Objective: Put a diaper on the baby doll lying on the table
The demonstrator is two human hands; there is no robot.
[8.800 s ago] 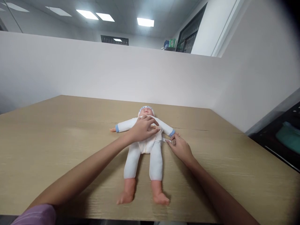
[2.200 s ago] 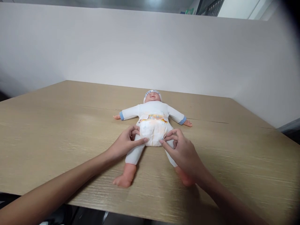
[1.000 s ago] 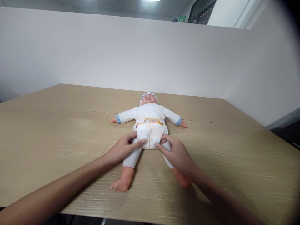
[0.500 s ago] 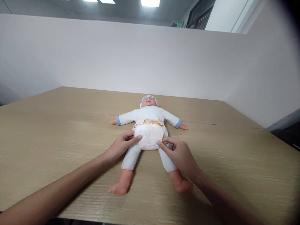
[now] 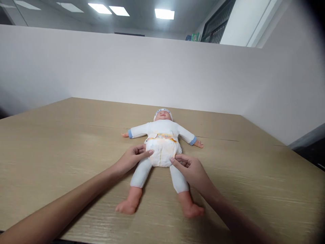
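Observation:
A baby doll (image 5: 164, 128) in a white suit with blue cuffs and a white cap lies on its back, arms spread and bare feet toward me. Around its hips is a white diaper (image 5: 160, 154) with an orange printed waistband. My left hand (image 5: 133, 157) pinches the diaper's edge at the left leg opening, thumb on top and the other fingers partly hidden beneath. On the other side, my right hand (image 5: 190, 166) holds the right leg edge between thumb and bent fingers.
The doll rests on a wide wooden table (image 5: 76, 145) with thin seams across it. Behind the table stands a white partition wall (image 5: 127, 67), which continues along the right side. A dark object (image 5: 309, 145) is beyond the right edge.
The camera has tilted up slightly, so the scene sits lower. The doll's right-side leg has shifted a little to the left. Both hands keep their hold on the diaper edges.

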